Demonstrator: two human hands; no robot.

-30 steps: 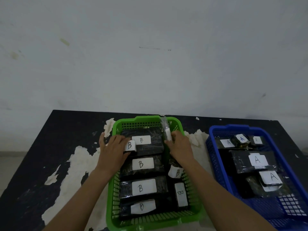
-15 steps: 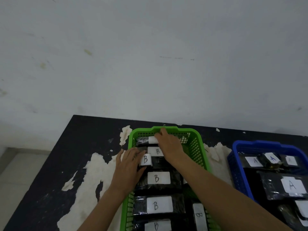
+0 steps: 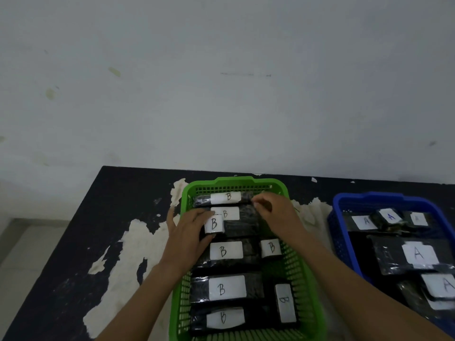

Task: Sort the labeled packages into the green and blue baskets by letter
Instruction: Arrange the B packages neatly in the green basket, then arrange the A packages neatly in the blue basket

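Observation:
The green basket (image 3: 301, 274) in the middle holds several black packages with white B labels. At its far end lies a long B package (image 3: 225, 198), flat against the back wall. My right hand (image 3: 278, 212) hovers at that package's right end with fingers curled, holding nothing that I can see. My left hand (image 3: 189, 237) reaches over the basket's left rim and holds a small B package (image 3: 214, 224) against the others. The blue basket (image 3: 342, 232) at the right holds several A-labelled packages (image 3: 418, 254).
Both baskets stand on a black table (image 3: 73, 254) whose paint has peeled to pale patches. A grey-white wall rises right behind the table's far edge. The table's left edge drops to a light floor (image 3: 22, 247).
My right hand carried an upright package to the basket's far end, laid it flat with its B label up, and moved to its right end. The left hand stayed on the small package.

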